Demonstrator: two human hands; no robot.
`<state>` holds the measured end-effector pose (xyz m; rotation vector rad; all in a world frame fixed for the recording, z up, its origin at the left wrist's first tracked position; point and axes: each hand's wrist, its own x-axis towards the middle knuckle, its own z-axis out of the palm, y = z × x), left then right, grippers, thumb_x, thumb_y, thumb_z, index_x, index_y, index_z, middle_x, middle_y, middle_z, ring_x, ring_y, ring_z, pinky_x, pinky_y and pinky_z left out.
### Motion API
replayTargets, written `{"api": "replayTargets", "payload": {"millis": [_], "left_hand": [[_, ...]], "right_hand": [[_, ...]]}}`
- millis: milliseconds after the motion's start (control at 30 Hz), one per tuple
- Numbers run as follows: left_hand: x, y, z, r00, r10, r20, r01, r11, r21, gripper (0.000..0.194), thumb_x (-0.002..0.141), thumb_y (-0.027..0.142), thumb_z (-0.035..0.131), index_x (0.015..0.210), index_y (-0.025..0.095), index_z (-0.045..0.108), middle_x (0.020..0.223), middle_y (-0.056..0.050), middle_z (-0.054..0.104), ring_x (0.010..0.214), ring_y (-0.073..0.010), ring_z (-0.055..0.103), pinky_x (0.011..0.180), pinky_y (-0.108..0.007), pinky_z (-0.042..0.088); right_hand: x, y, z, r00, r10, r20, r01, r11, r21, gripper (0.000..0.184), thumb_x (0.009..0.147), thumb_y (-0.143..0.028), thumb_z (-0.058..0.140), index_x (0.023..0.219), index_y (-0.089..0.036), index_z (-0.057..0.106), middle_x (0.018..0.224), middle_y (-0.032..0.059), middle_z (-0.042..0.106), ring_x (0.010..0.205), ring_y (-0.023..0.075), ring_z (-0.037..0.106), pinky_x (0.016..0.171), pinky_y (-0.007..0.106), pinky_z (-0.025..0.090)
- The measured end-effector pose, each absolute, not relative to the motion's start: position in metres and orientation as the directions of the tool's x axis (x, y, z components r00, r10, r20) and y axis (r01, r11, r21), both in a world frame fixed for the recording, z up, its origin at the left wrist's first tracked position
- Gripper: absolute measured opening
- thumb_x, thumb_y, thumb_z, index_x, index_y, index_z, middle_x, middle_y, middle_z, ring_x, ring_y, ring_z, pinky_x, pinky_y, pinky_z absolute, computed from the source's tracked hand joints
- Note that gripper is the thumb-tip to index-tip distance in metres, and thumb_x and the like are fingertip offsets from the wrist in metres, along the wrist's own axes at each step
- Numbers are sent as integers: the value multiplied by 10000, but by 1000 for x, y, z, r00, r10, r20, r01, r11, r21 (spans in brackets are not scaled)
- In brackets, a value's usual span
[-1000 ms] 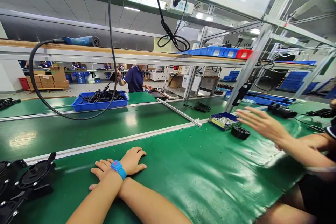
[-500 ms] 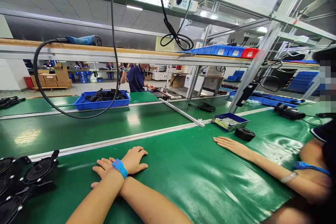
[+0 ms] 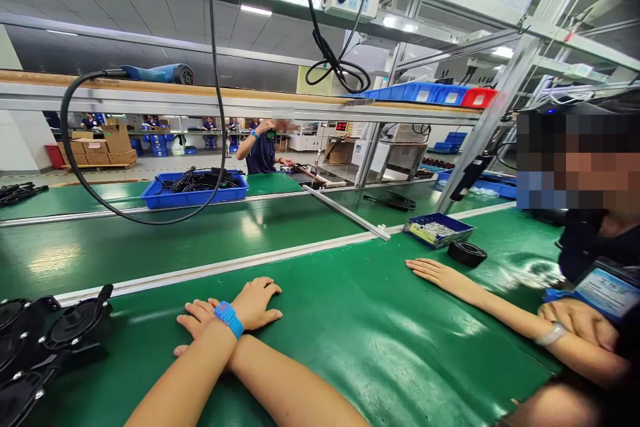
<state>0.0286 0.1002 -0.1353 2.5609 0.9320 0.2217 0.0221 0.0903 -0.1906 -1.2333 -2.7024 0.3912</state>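
My forearms lie crossed on the green mat (image 3: 350,347). My left hand (image 3: 257,303), with a blue wristband (image 3: 229,319) on its wrist, rests palm down on top, fingers a little curled and apart. Beneath that wrist my right hand (image 3: 193,325) lies flat, fingers pointing left. Neither hand holds anything. Nearest to them is a pile of black round plastic parts (image 3: 45,347) at the mat's left edge.
A co-worker at the right stretches one hand (image 3: 433,271) flat on the mat. Beyond it lie a black ring (image 3: 466,253) and a small blue tray of screws (image 3: 437,230). A blue bin of cables (image 3: 195,190) sits across the conveyor, and a black cable (image 3: 217,100) hangs overhead.
The co-worker's raised hand came down flat on the mat, and the co-worker leaned into view at the right. My crossed hands stayed where they were.
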Motion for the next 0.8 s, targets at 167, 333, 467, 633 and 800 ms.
{"api": "replayTargets", "payload": {"millis": [167, 333, 467, 633, 800], "left_hand": [[29, 100, -135, 763, 646, 16, 581, -697, 421, 573, 879, 418, 704, 1408, 251, 558, 1537, -115, 474, 1441, -287, 424, 1216, -470, 344], [29, 99, -133, 766, 643, 13, 581, -700, 416, 565, 887, 427, 700, 1405, 249, 562, 1538, -117, 474, 1442, -293, 422, 1214, -479, 347], [29, 99, -132, 766, 643, 9, 582, -699, 416, 562, 888, 425, 705, 1404, 252, 564, 1538, -115, 474, 1444, -296, 422, 1215, -482, 348], [29, 98, -133, 768, 640, 10, 579, -701, 416, 575, 891, 418, 711, 1415, 235, 560, 1540, -126, 469, 1450, -305, 414, 1220, -487, 343], [29, 98, -132, 769, 639, 3, 581, -701, 413, 579, 896, 413, 710, 1420, 221, 557, 1553, -133, 454, 1451, -312, 410, 1224, -487, 341]], "right_hand": [[21, 90, -196, -639, 769, 10, 737, 616, -280, 724, 940, -609, 642, 1536, -253, 439, 1662, 59, 320, 1558, 242, 259, 1289, 482, 253], [23, 88, -191, -654, 756, -9, 723, 622, -300, 695, 978, -592, 580, 1559, -258, 396, 1683, 42, 267, 1569, 241, 223, 1303, 475, 206], [21, 89, -185, -647, 759, -81, 747, 608, -271, 724, 953, -625, 589, 1557, -278, 391, 1689, 18, 252, 1568, 258, 221, 1301, 470, 209], [19, 91, -187, -641, 765, -67, 749, 603, -274, 764, 916, -623, 655, 1545, -267, 408, 1677, 30, 284, 1565, 269, 229, 1290, 510, 224], [21, 88, -191, -647, 763, 1, 729, 619, -291, 745, 930, -648, 632, 1532, -251, 444, 1662, 63, 321, 1560, 257, 252, 1288, 493, 250]]}}
